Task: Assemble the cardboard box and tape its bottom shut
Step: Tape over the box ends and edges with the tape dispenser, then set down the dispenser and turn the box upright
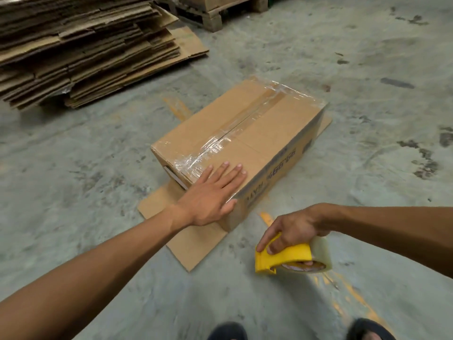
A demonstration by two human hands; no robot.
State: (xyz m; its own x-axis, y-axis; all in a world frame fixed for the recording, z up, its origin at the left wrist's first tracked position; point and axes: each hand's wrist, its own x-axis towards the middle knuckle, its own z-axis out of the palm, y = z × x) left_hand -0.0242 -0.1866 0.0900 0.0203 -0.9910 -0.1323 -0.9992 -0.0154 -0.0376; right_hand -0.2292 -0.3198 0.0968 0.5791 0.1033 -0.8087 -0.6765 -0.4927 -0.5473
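A brown cardboard box (255,128) stands upside down on the concrete floor, its lower flaps splayed flat around it. Clear tape (235,130) runs along the centre seam of the upward face and wraps over both ends. My left hand (215,190) lies flat, fingers spread, on the box's near corner. My right hand (294,231) is off the box, to its near right, gripping a yellow tape dispenser (284,258) with a clear tape roll (321,253) just above the floor.
A tall stack of flattened cardboard boxes (81,45) lies at the upper left. A wooden pallet (220,11) sits at the top centre. Faded yellow paint marks (343,293) cross the floor. My two shoes (228,331) show at the bottom edge.
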